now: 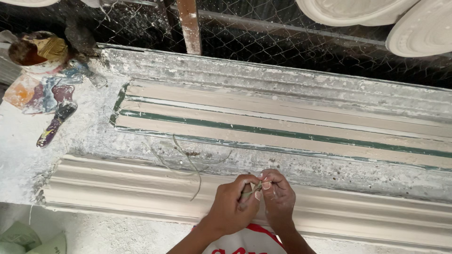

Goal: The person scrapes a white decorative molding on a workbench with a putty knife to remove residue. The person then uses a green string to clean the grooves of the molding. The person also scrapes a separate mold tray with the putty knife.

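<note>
Thin fibre strand [251, 190] sits pinched between your two hands, over the plaster moulding [141, 188] at the table's near edge. Left hand [234, 204] & right hand [278, 195] both closed, fingertips gripping it. Loose pale fibres [186, 162] trail left, thin & curling.

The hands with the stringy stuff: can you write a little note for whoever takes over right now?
Left hand and right hand: both shut, pinching one strand of fibre between the fingertips, above the pale moulded cornice.
More loose fibre strands lie on the plaster-crusted edge of the long mould behind.
A brush and a pot sit far left.
Done: one strand picked up. Left: the loose strands remain untouched.
</note>
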